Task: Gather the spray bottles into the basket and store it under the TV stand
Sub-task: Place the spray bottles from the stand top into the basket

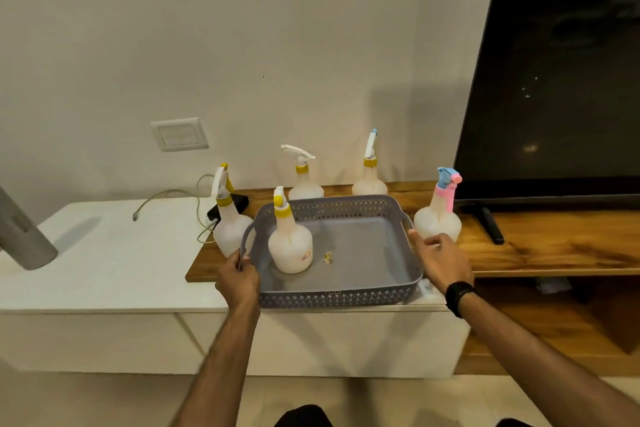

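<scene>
A plain white wall (277, 28) and a dark television (554, 80) back a low TV stand (554, 253) of white cabinet and wooden top, where a grey perforated basket (346, 298) sits at the front edge. The left hand (239, 279) is closed around the basket's left handle, fingers curled tight on the loop. The right hand (440, 260) hovers with fingers spread wide at the basket's right rim, near the right handle; whether it touches the plastic cannot be told.

The gathering step appears barely begun. Only one bottle, a yellow-collared spray bottle (290, 246), stands upright inside the basket, just inboard of the gripped handle. A small pale scrap (328, 257) lies on the basket floor beside it; the rest of the floor is bare.

Four bottles stand outside. A second yellow-collared bottle (230, 229) stands just beyond the held handle, against the basket's outer wall. The pink-and-blue-topped bottle (438, 218) stands right behind the open right hand, the nearest pick. Two more, one with a white trigger (305, 184) and one with a blue-tipped nozzle (370, 180), wait past the basket's far rim by the wall.

The next move likely calls for the free hand to close on the pink-topped bottle's neck and lift it over the rim while the left hand steadies the basket. The tall, narrow-topped bottles look liable to tip if knocked.
</scene>
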